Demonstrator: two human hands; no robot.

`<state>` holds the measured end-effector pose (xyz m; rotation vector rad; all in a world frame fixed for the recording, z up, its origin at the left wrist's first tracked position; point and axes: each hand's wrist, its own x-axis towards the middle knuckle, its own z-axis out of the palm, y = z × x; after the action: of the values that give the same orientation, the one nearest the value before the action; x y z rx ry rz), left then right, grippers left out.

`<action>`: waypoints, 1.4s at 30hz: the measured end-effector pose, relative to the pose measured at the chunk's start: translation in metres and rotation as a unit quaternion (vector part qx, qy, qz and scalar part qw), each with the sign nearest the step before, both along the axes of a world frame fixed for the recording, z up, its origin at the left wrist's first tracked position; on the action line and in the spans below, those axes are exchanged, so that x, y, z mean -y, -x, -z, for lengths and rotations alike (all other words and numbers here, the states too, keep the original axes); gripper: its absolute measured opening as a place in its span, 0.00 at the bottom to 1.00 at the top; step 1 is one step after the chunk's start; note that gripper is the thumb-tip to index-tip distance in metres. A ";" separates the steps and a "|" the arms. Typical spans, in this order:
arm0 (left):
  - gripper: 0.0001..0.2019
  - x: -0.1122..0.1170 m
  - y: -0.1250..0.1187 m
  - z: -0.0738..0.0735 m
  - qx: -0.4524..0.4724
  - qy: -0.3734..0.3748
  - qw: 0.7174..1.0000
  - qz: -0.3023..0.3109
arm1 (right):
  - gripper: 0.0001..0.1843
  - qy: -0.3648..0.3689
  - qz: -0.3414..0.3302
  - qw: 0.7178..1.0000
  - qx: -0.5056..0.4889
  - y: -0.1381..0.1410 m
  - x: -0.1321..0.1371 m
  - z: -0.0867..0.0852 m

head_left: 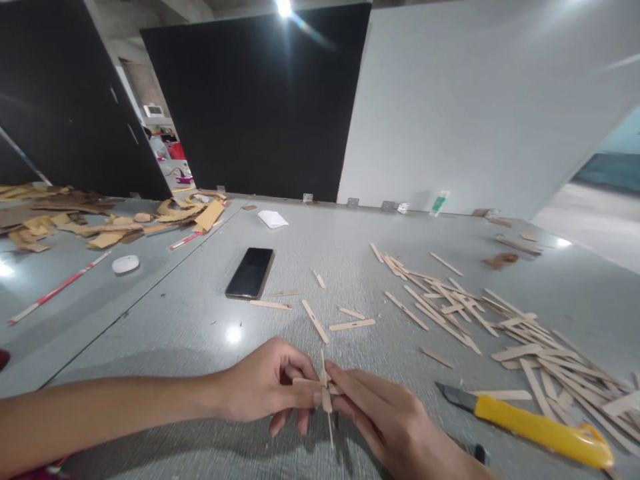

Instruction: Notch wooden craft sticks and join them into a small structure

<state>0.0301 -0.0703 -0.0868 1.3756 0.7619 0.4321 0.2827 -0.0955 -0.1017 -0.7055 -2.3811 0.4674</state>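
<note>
Two or more wooden sticks (327, 399), crossed over one another, were observed low above the grey table (190, 333), directly in front of the person: the left hand (273, 383) was clamped on them between thumb and fingers, and the right hand (387, 413) had its fingertips closed on them from the opposite side. From where I stood, loose sticks (315, 322) lay just beyond, near a black phone (250, 273). A yellow knife (543, 430) rested at the person's right, beside a large scattered pile (575, 373).
</note>
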 end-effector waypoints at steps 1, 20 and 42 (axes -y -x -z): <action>0.21 0.000 0.000 0.000 0.001 -0.004 1.000 -0.001 | 0.27 0.000 -0.006 1.000 0.004 0.000 0.000 0.001; 0.24 0.002 -0.004 0.000 0.053 -0.078 0.984 -0.149 | 0.18 0.162 0.140 0.976 -0.049 0.015 -0.007 -0.033; 0.18 0.013 -0.004 -0.003 0.044 -0.148 0.977 -0.148 | 0.19 0.364 0.153 0.897 -0.202 0.022 -0.003 -0.036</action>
<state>0.0337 -0.0829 -0.0839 1.5110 0.8571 0.8622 0.2611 -0.0926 -0.0655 -1.1490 -1.6310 1.2548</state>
